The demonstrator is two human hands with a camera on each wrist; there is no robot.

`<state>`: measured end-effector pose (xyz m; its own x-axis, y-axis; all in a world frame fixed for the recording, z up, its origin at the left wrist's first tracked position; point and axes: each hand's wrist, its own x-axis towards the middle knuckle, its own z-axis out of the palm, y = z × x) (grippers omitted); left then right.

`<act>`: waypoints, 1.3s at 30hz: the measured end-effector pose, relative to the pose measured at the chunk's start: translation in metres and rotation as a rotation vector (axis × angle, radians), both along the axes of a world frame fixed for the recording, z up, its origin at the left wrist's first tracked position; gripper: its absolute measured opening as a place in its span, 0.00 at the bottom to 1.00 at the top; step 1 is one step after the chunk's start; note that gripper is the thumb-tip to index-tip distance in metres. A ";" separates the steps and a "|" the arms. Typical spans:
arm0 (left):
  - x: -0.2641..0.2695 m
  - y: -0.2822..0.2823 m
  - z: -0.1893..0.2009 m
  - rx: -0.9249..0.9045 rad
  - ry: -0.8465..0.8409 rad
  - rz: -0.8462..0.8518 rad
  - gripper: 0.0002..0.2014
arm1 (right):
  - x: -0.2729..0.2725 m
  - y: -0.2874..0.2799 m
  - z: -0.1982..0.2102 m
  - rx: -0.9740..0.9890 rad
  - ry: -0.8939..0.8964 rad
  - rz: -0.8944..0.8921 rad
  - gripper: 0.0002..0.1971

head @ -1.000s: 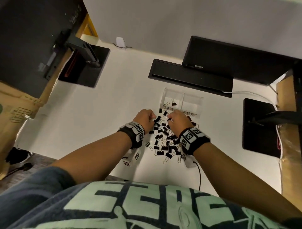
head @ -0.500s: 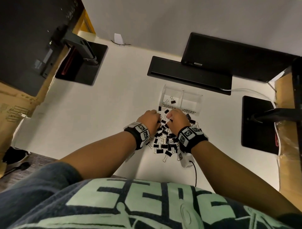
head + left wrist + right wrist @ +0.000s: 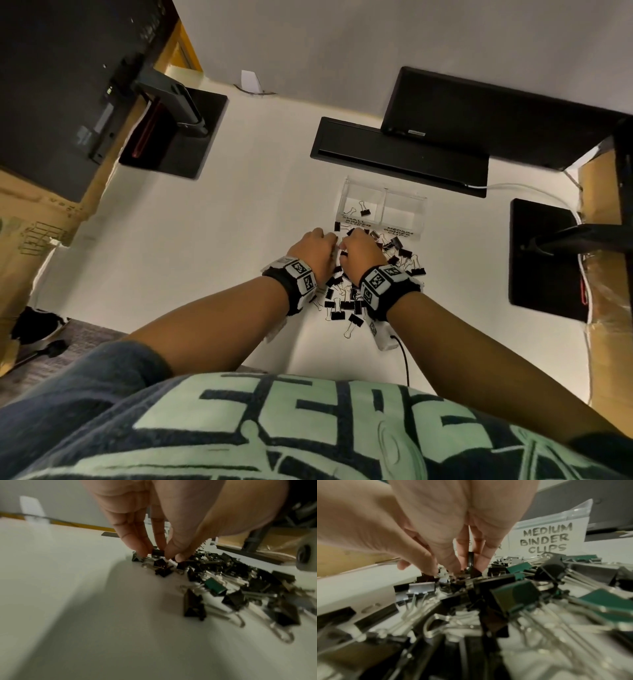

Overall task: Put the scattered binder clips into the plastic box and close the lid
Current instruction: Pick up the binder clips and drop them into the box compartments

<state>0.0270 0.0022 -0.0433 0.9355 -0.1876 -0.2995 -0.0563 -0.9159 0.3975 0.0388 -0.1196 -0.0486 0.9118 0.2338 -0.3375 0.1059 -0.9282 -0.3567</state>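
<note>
A clear two-compartment plastic box [image 3: 404, 195] stands open on the white table, labelled for small and medium clips [image 3: 546, 539]. A small clip [image 3: 365, 209] lies in its left compartment. Black and green binder clips [image 3: 344, 305] lie heaped just in front of the box. My two hands meet over the far end of the heap. In the left wrist view, my left hand [image 3: 155, 554] pinches a small black clip [image 3: 157, 552] between thumb and fingertips, low on the table. In the right wrist view, my right hand [image 3: 462, 566] reaches into the pile, with an upright black clip [image 3: 471, 559] held between its fingers.
A black keyboard [image 3: 397, 154] and a monitor [image 3: 496, 116] stand right behind the box. Black stand bases sit at the left [image 3: 178, 137] and right [image 3: 544, 260]. A white cable [image 3: 524, 188] runs at the right. A small white device [image 3: 383, 337] lies by the near edge.
Both hands have drawn closer together at the far end of the pile, near the box front. The clip in the box has not moved.
</note>
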 end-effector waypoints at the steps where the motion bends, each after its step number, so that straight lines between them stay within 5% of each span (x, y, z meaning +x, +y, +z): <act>1: 0.000 0.002 0.001 -0.047 0.015 0.056 0.12 | 0.000 0.000 -0.001 -0.006 0.001 0.013 0.12; 8: 0.010 0.018 0.011 -0.403 0.041 0.406 0.08 | -0.001 0.000 0.007 0.120 0.037 -0.074 0.11; 15: 0.050 0.006 0.038 -0.437 -0.079 0.334 0.08 | 0.016 -0.026 0.051 0.584 0.031 -0.534 0.05; 24: 0.075 -0.014 0.035 -0.313 -0.063 0.170 0.06 | 0.069 -0.031 0.055 0.313 -0.080 -0.367 0.09; 33: 0.051 0.003 0.015 -0.337 -0.014 0.524 0.06 | 0.038 -0.040 0.061 0.374 -0.122 -0.366 0.09; 39: 0.018 -0.002 0.005 -0.186 -0.021 0.102 0.09 | -0.001 -0.040 0.028 0.137 0.049 -0.213 0.10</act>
<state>0.0455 0.0001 -0.0383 0.9581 -0.1422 -0.2485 0.0224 -0.8280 0.5602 0.0375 -0.1594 -0.0202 0.9287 0.0851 -0.3610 -0.1072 -0.8701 -0.4810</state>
